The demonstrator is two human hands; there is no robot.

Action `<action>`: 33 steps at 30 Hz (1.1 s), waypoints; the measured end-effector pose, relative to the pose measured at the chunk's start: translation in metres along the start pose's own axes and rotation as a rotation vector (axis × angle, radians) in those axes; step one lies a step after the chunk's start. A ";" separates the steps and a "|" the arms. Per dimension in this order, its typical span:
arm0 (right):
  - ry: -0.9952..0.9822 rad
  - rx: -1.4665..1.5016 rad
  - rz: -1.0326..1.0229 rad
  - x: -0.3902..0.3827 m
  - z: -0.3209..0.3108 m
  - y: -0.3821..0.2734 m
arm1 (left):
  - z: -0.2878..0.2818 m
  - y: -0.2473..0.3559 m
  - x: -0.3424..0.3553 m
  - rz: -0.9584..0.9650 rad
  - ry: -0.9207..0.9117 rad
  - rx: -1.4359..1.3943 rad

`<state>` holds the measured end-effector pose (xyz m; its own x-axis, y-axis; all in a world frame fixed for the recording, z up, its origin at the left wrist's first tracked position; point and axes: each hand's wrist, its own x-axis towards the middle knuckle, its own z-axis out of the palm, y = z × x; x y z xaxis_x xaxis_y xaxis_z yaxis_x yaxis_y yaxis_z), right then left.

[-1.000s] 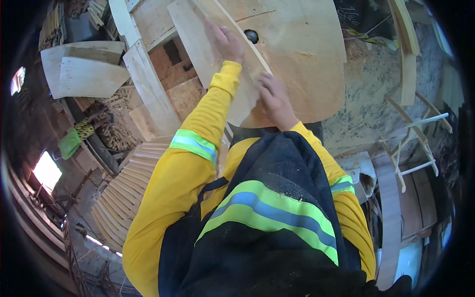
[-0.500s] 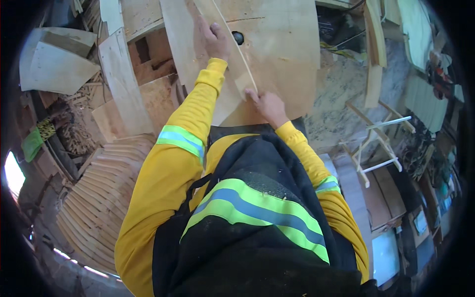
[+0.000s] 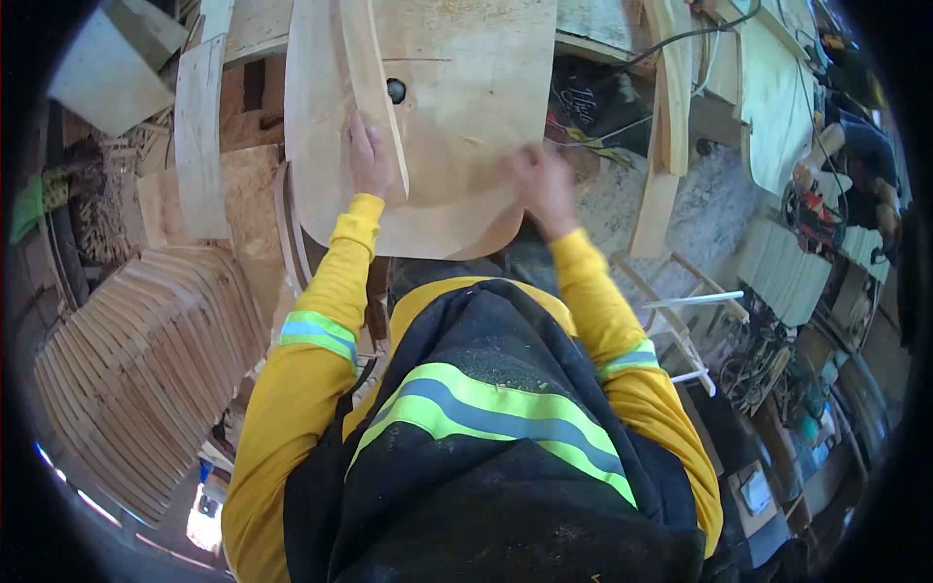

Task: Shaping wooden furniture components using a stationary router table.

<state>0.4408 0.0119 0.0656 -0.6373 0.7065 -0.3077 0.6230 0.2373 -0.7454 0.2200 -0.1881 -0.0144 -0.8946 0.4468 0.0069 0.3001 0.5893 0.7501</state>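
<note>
A large pale plywood panel (image 3: 457,146) with rounded near corners lies before me, a dark round knob or hole (image 3: 396,91) near its middle. Lengthwise on the panel's left part rests a long, slightly curved wooden strip (image 3: 364,68). My left hand (image 3: 369,163) is closed at the strip's left edge, near its close end; the undersides of its fingers are hidden. My right hand (image 3: 544,189) hovers over the panel's right edge, apart from the strip. Motion smears its fingers, so whether they hold anything does not show.
Curved slats (image 3: 146,350) are stacked at the lower left. Boards (image 3: 199,136) and wood scraps lie farther left. On the right stand long planks (image 3: 671,107), a small wooden frame (image 3: 685,311) and a red power tool (image 3: 816,209), with a person's arm (image 3: 880,185) beside it.
My right hand has left the strip's near end and moved right. My left hand has slid nearer along the strip. The whole view has shifted, so the panel sits farther left.
</note>
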 end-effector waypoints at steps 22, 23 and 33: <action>0.361 -0.415 -0.151 0.089 -0.198 0.184 | 0.010 0.002 0.031 0.158 0.053 0.078; 0.373 -0.427 -0.143 0.088 -0.198 0.185 | 0.010 0.005 0.033 0.149 0.035 0.060; 0.399 -0.450 -0.056 0.083 -0.192 0.178 | -0.001 0.022 0.049 0.038 -0.099 -0.026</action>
<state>0.5859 0.2406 0.0202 -0.5095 0.8597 0.0355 0.7796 0.4787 -0.4040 0.1821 -0.1540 0.0032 -0.8451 0.5338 -0.0285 0.3237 0.5534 0.7674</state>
